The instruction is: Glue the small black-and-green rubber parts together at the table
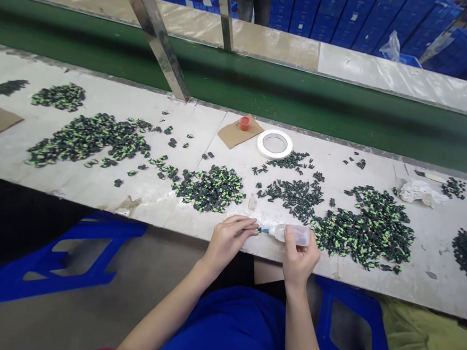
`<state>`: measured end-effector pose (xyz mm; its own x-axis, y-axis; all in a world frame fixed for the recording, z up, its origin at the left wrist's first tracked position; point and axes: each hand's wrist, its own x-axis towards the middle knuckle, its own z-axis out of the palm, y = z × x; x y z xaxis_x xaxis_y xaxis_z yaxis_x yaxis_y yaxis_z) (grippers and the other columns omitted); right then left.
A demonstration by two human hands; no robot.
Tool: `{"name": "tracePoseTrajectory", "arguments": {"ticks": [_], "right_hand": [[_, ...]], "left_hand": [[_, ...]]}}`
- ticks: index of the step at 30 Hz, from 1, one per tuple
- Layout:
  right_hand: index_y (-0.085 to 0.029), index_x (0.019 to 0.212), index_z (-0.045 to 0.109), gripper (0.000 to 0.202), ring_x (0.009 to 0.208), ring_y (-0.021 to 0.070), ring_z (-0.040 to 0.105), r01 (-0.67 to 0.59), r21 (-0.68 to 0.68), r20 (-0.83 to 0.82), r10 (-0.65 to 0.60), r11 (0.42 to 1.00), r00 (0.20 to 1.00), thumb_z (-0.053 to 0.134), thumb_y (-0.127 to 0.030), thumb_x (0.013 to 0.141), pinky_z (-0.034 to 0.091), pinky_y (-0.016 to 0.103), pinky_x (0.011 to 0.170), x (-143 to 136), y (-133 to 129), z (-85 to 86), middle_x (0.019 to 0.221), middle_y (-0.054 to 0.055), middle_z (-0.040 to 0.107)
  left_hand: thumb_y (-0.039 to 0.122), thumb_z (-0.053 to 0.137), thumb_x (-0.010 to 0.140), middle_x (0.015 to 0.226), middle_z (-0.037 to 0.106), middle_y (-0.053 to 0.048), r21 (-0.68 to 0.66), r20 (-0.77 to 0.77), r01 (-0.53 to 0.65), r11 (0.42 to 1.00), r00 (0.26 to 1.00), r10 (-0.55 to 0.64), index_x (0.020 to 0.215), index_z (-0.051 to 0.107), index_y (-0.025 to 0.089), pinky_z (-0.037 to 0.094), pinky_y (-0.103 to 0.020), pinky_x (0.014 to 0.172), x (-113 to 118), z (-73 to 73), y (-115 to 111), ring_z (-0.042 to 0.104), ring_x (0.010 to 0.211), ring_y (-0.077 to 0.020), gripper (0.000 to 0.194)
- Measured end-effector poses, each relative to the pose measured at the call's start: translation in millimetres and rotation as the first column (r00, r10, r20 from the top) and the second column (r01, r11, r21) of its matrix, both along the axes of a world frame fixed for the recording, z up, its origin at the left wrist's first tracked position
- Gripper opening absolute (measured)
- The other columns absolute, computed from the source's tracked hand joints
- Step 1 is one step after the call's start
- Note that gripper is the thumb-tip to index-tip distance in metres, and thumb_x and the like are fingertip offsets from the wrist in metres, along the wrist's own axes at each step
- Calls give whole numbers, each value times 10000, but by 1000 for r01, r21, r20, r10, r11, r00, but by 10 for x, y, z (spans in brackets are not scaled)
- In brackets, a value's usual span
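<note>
My right hand (pixel 300 257) grips a clear squeeze bottle (pixel 298 235) that lies nearly level, its blue nozzle (pixel 266 230) pointing left. At the nozzle's tip is a small black and green part (pixel 258 230), pinched in the fingers of my left hand (pixel 233 238). A thin dark stick-like item also shows at those fingers; its kind is too small to tell. Just beyond my left hand lies a pile of black and green parts (pixel 210 188). Right of the bottle spreads a larger pile of similar parts (pixel 363 227). Small plain black pieces (pixel 296 196) lie behind the bottle.
A white tape roll (pixel 275 144) and a red cup (pixel 244 123) on cardboard (pixel 230 134) stand at the back. More parts (pixel 96 138) cover the left. A crumpled tissue (pixel 420 192) lies right. A green conveyor belt (pixel 263 86) and metal post (pixel 159 36) border the table. Blue stools flank me.
</note>
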<state>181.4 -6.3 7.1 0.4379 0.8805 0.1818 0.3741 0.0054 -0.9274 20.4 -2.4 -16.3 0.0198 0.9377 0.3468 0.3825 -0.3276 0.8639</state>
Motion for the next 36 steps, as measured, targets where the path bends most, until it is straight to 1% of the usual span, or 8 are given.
{"name": "tracePoseTrajectory", "arguments": {"ticks": [6, 15, 19, 24, 29, 36], "right_hand": [[-187, 655, 532, 337, 473, 134, 493, -1, -19, 4, 1, 1000, 1000, 636, -488, 765, 396, 242, 475, -7, 4, -3, 513, -22, 560], [-188, 659, 531, 310, 484, 136, 506, -2, -17, 11, 3, 1000, 1000, 629, -458, 774, 401, 241, 485, -14, 4, -2, 522, -23, 569], [-187, 654, 528, 302, 470, 134, 509, 23, -5, 10, -23, 1000, 1000, 623, -445, 781, 401, 238, 476, -10, -4, -6, 522, -21, 575], [-185, 658, 537, 304, 474, 137, 521, -3, -3, -13, 3, 1000, 1000, 635, -447, 777, 409, 240, 477, 1, -9, -9, 530, -18, 584], [-185, 655, 535, 301, 467, 128, 502, -29, -3, -11, 29, 1000, 1000, 644, -439, 773, 391, 231, 467, 23, -2, -31, 527, -27, 572], [-195, 628, 496, 319, 463, 118, 464, -13, -18, -25, 13, 1000, 1000, 630, -441, 780, 368, 231, 467, 0, -6, 0, 496, -46, 516]], "left_hand": [[227, 657, 841, 874, 747, -63, -7, -18, -28, 1000, 999, 28, 906, 737, 195, 629, -299, 738, 15, 31, -7, 732, 784, -181, 108], [185, 693, 805, 844, 750, -66, 11, -25, -44, 999, 999, 44, 876, 742, 175, 624, -278, 730, 19, 44, -3, 729, 753, -177, 88], [183, 690, 805, 841, 753, -61, -4, -37, -47, 999, 998, 47, 867, 744, 186, 622, -290, 738, 24, 60, 1, 726, 764, -180, 82], [188, 685, 809, 851, 755, -63, -13, -28, -49, 999, 998, 49, 876, 746, 196, 624, -306, 738, 24, 67, -3, 724, 767, -184, 92], [197, 684, 810, 848, 756, -62, -3, -28, -50, 999, 998, 50, 875, 750, 197, 623, -303, 743, 26, 56, -9, 724, 767, -183, 92], [174, 702, 791, 835, 757, -58, 13, -34, -54, 998, 998, 55, 849, 754, 191, 616, -294, 732, 24, 54, -3, 718, 764, -182, 79]]}}
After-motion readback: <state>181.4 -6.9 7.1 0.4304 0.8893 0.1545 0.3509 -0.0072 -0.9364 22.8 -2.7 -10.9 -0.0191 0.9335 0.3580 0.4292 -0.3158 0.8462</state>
